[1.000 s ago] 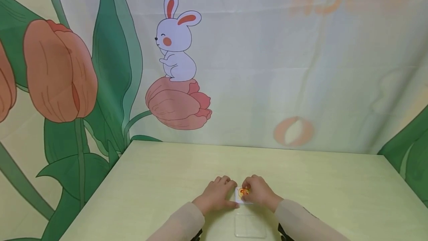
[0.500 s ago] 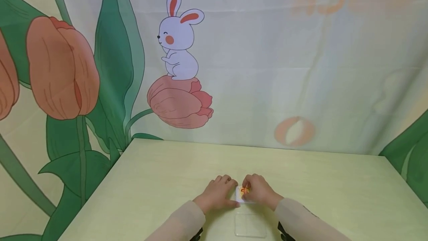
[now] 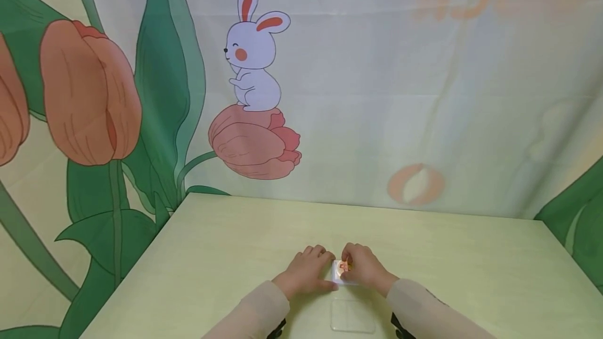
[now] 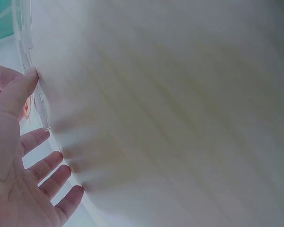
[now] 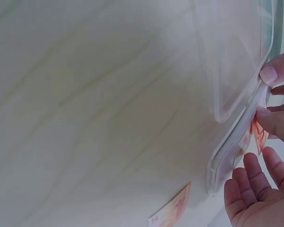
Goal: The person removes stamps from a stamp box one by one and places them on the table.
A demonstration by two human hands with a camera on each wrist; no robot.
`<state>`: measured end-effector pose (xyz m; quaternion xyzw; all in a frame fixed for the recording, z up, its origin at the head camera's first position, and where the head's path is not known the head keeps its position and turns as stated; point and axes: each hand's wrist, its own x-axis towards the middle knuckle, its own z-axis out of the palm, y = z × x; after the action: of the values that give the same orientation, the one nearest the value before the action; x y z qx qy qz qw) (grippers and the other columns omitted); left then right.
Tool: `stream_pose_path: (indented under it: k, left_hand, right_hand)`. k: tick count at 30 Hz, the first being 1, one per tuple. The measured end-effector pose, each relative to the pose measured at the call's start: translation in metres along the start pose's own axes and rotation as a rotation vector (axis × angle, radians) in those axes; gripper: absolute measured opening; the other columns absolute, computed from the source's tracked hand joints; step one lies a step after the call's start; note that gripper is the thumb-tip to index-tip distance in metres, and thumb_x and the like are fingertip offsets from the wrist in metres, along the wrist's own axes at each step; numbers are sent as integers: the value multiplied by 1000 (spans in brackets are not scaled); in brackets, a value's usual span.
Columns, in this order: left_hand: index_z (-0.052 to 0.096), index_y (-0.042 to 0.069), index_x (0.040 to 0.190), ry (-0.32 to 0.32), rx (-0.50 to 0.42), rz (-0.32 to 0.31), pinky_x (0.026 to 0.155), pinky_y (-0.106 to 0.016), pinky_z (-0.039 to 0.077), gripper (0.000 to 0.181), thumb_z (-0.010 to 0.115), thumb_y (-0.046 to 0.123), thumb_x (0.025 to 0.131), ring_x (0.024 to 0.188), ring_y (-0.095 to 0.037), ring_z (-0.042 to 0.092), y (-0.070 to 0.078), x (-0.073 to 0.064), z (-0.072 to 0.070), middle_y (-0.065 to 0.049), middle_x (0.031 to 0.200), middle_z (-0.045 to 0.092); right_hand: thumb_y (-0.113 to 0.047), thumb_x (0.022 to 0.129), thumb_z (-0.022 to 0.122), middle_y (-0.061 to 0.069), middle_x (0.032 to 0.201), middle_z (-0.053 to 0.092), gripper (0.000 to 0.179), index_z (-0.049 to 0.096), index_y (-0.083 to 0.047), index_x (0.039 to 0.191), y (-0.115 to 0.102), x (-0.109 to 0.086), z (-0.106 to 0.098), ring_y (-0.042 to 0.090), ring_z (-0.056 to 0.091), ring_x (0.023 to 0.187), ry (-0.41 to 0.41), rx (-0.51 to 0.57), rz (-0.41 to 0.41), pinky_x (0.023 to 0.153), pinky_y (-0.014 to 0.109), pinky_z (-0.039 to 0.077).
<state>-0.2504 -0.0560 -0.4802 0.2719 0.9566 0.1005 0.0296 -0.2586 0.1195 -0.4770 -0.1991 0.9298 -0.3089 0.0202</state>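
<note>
My left hand (image 3: 308,271) has its fingers spread. Its thumb and forefinger touch the left corners of a small clear plastic case (image 3: 336,278) holding a white stack. In the left wrist view, the left thumb (image 4: 21,92) lies against the edge of the case (image 4: 41,104). My right hand (image 3: 365,267) pinches an orange-printed card (image 5: 260,135) at the case between thumb and forefinger. The card stands tilted in the right wrist view. From the head, the right hand covers the right part of the case. A loose orange card (image 5: 173,210) lies on the table.
A shallow clear plastic lid (image 3: 352,316) lies on the pale table (image 3: 226,260), just on the near side of the case. Behind the table hangs a curtain (image 3: 353,93) printed with tulips and a rabbit.
The yellow-orange picture under my right fingers has given way to a paler one with orange in it. Both hands stay almost in place; the head view shifts slightly.
</note>
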Motion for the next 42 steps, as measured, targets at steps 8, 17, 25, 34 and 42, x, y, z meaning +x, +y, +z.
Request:
stream_pose_path:
  k: [8,17,25,34,42]
  left_hand:
    - [51,19,124,-8,10,-7,86,-39,43,60,65,54,76,110,-21,46,-1,1,2,-3,122,49]
    - [50,19,124,-14,22,7,84,-38,44,60,65,53,77,109,-21,47,-2,1,4,-3,122,49]
    - [51,20,122,4,23,11,83,-37,43,58,66,53,76,108,-20,47,-3,1,5,-2,120,50]
    - [50,21,123,-3,19,10,83,-37,43,58,65,53,76,108,-20,47,-2,0,3,-2,120,49]
    - [50,20,123,-8,8,-6,84,-37,42,59,65,53,77,108,-20,46,-1,-2,2,-2,121,49]
  right_hand:
    - [-4,64,79,2,74,53,33,52,-9,83,-5,-5,1,15,42,70,41,-39,27,62,27,34]
    - [-5,65,79,2,75,56,32,53,-9,84,-7,-8,-1,15,42,71,52,-37,23,62,26,34]
    - [-2,65,78,0,70,54,31,53,-8,83,-6,-7,-1,13,42,70,56,6,-5,62,25,34]
    - [0,73,72,0,69,54,24,55,-4,90,-5,-10,0,11,45,65,25,58,-22,58,22,37]
    - [2,75,64,0,70,54,16,56,-5,88,-4,-11,1,10,46,64,37,42,-32,56,20,38]
